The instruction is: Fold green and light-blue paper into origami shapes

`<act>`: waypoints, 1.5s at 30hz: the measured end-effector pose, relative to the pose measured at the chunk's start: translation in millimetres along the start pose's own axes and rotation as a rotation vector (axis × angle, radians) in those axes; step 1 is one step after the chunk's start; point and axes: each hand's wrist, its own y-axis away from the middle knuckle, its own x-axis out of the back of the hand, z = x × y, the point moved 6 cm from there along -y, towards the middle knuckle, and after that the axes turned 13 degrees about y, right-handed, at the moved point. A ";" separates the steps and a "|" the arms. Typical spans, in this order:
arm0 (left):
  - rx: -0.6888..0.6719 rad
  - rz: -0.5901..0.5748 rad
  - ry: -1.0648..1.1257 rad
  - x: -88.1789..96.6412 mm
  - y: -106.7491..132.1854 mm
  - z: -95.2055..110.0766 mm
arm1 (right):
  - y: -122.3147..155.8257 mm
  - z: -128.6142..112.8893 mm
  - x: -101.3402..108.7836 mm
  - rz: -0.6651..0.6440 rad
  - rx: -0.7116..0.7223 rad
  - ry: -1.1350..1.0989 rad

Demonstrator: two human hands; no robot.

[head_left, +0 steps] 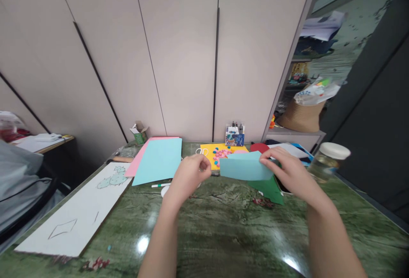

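pinching paper (241, 170) near 2 o'clock with right hand (286, 167) | with left hand (192, 170) curled, seemingly bare | likely light, bendy, easily creased | best steadied at 9 o'clock edge

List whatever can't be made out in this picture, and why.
- Head view: whether the left hand pinches anything; its curled fingers block the view.
- Head view: what lies directly behind the blue paper strip in the right hand; the strip hides it.
- Head view: the white round object, partly covered by the left wrist.
- Head view: small print on the pen box; too small.
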 end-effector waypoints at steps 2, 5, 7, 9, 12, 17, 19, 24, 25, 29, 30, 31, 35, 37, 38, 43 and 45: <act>0.030 0.084 -0.028 9.6 -1.6 -8.0 | 0.7 6.1 1.6 0.003 -0.021 0.007; 0.005 0.198 -0.045 12.7 -2.3 -6.1 | -0.6 -5.0 -3.6 -0.029 0.020 0.013; -0.061 0.182 -0.005 2.0 -1.7 5.4 | -1.8 -21.9 -12.3 -0.066 0.074 0.006; -0.124 0.097 0.084 -15.7 0.0 19.8 | -2.4 -39.6 -22.5 -0.096 0.132 -0.012; -0.143 -0.018 0.186 -40.1 3.2 34.7 | -2.2 -54.8 -34.6 -0.117 0.174 -0.013; -0.100 -0.012 0.138 -53.2 4.4 34.2 | -2.9 -53.1 -33.9 -0.093 0.159 0.001; -0.085 -0.012 0.118 -54.3 4.1 31.3 | -3.1 -52.5 -30.3 -0.081 0.159 -0.007; -0.094 0.002 0.147 -51.6 3.2 32.3 | -2.4 -57.3 -26.3 -0.051 0.199 -0.011; -0.096 0.014 0.156 -49.6 2.9 33.0 | -2.5 -57.2 -25.6 -0.038 0.203 -0.011; -0.100 0.063 0.146 -36.1 1.1 30.4 | -4.1 -45.7 -17.7 0.050 0.172 -0.024; -0.095 0.077 0.133 -30.9 0.4 27.5 | -4.4 -40.2 -14.4 0.079 0.153 -0.025; -0.083 0.087 0.120 -25.5 -0.3 23.5 | -4.6 -34.0 -10.6 0.111 0.125 -0.023; 0.000 0.122 0.115 -3.9 -2.3 3.5 | -5.0 -16.4 -2.5 0.174 0.020 -0.018; 0.006 0.168 0.115 3.4 -1.8 -0.2 | -5.9 -21.4 -7.4 0.143 0.033 -0.030; -0.006 0.175 0.119 3.8 -1.4 0.7 | -6.6 -27.5 -12.0 0.122 0.058 -0.038; -0.114 0.012 0.158 -20.6 1.0 20.5 | -8.0 -62.2 -40.0 0.054 0.176 -0.057; -0.121 -0.019 0.146 -28.3 1.4 25.1 | -7.6 -67.2 -46.8 0.051 0.176 -0.060</act>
